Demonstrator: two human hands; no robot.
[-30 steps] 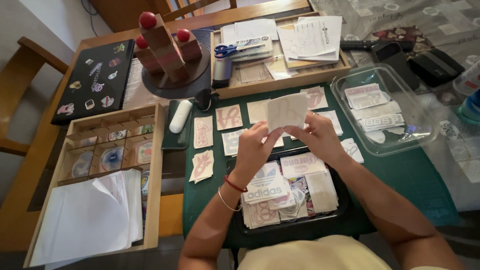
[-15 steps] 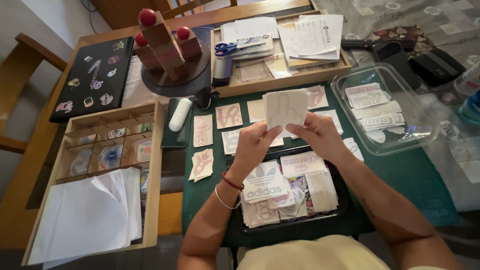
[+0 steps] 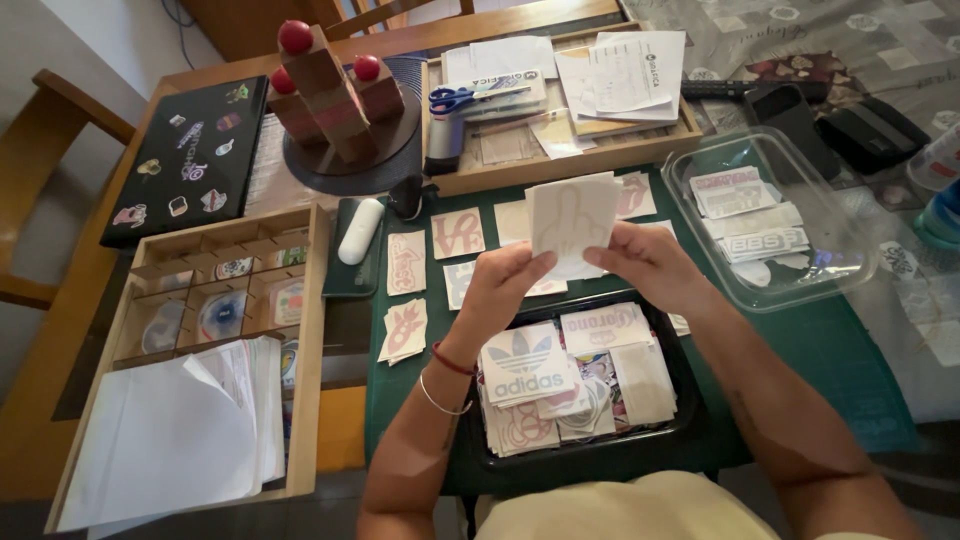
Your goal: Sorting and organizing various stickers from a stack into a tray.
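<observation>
far left: black sticker-covered laptop (image 3: 190, 160) lying closed | far centre: blue-handled scissors (image 3: 462, 98) resting in shallow wooden tray (image 3: 690, 130) | right: clear plastic tub (image 3: 845, 270) sitting on green cutting mat (image 3: 830, 350) | near left: white paper stack (image 3: 170, 435) lying in compartmented wooden box (image 3: 310, 330)

Both hands hold up a pale sticker sheet (image 3: 572, 222) over a green mat (image 3: 800, 350) — the left hand (image 3: 505, 285) pinches its lower left edge, the right hand (image 3: 650, 262) its lower right. Just near of them sits a black tray (image 3: 690, 420) heaped with stickers. Right of the sheet stands a clear plastic tub (image 3: 850, 255) holding more; to the left, a wooden compartment box (image 3: 310, 300) — white paper stacked at its near end.
</observation>
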